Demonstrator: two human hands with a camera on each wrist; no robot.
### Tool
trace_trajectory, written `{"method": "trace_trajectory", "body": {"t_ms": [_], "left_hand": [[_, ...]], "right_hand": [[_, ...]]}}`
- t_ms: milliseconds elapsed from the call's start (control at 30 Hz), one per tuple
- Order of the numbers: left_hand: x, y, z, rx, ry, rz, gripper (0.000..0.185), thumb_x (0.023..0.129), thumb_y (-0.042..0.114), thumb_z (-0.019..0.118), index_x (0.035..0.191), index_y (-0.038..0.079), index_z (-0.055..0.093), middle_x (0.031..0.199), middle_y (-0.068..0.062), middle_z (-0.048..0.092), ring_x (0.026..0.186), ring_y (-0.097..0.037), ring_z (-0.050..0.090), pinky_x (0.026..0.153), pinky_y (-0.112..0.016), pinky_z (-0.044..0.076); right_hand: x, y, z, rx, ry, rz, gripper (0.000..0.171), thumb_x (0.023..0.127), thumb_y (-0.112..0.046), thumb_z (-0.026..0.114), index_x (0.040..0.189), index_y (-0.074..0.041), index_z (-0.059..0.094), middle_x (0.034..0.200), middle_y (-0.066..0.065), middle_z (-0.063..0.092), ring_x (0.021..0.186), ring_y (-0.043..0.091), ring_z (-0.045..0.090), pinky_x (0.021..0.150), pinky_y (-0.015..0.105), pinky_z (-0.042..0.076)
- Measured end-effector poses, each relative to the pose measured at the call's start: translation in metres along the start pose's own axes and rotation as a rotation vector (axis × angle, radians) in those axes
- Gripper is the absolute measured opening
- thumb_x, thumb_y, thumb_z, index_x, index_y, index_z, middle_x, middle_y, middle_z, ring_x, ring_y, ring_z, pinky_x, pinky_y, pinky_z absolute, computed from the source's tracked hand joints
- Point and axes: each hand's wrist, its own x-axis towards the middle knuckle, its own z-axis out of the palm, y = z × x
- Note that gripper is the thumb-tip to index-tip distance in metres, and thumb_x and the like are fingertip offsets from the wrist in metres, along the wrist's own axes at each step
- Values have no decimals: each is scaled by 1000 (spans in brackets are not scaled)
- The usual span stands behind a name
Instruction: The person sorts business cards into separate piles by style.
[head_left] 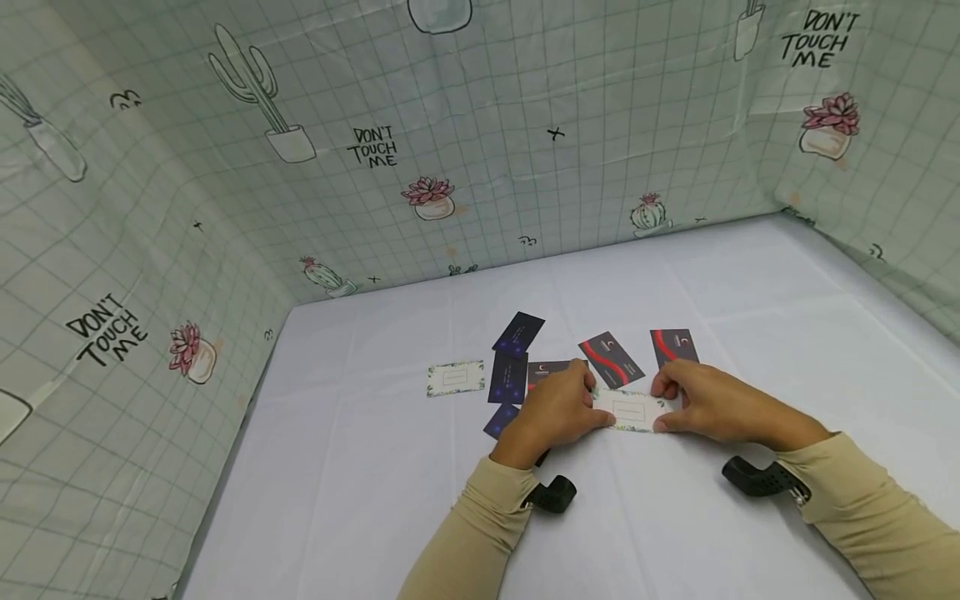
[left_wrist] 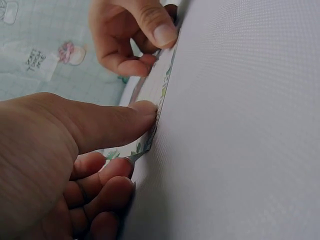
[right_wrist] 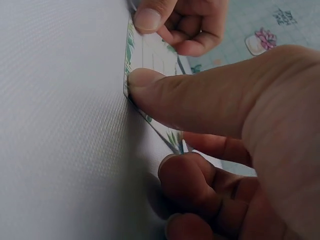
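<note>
Both hands pinch the floral card (head_left: 630, 411) at frame centre: left hand (head_left: 553, 410) and right hand (head_left: 708, 403) hold opposite ends of its left-right long axis.

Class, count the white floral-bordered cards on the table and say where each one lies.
2. One white card lies alone at the left of the spread; the other card is pinched between the left hand and right hand. Others may be hidden beneath the hands.

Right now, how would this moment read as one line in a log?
left hand: pinches floral card | right hand: pinches same card | card: on white table | dark cards: beyond
</note>
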Motion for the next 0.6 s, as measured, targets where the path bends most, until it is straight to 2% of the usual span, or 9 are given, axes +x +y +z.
{"method": "trace_trajectory", "body": {"t_ms": [367,600], "left_hand": [[-5,0,1,-25,33,33,46,82,33,85,109,17,51,78,13,53,61,-5,50,56,-21,40],[-5,0,1,-41,95,66,44,85,29,83,113,16,51,80,14,53,64,-2,50,58,-20,39]], "right_hand": [[0,1,1,5,21,-5,43,78,-31,87,105,-8,62,87,-2,54,76,13,49,68,28,41],[0,5,3,69,56,-15,39,81,-24,85,106,-9,59,75,-7,56,66,8,51,62,26,42]]}}
